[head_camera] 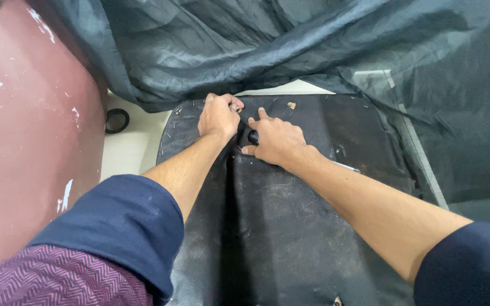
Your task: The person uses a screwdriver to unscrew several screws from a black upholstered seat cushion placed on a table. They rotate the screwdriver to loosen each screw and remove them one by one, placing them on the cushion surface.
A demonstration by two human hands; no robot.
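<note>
While both forearms reach forward over it, a dark, dusty panel (290, 226) with rounded far corners lies flat in the middle of the scene, covered in a thin black non-woven cloth. The left hand (218, 116) is curled closed at the panel's far edge, pinching a bit of that cloth between thumb and fingers. Just beside it on the right, the right hand (276, 141) is closed around a small black tool handle (253, 136); only its end shows, so what kind of tool it is cannot be told. A crease runs from between the hands toward the near edge.

Judging by its look, the cloth is light, soft and easily torn, so it is best gripped close to the edge where it is already gathered, while the board under it seems stiff and can take pressure. Small staples or scraps dot the far edge.

A large sheet of thin grey-black fabric (324, 51) is heaped across the far side and drapes down the right. On the left stands a scuffed maroon surface (24, 124), and a black ring (117, 120) lies on the pale floor near it.
</note>
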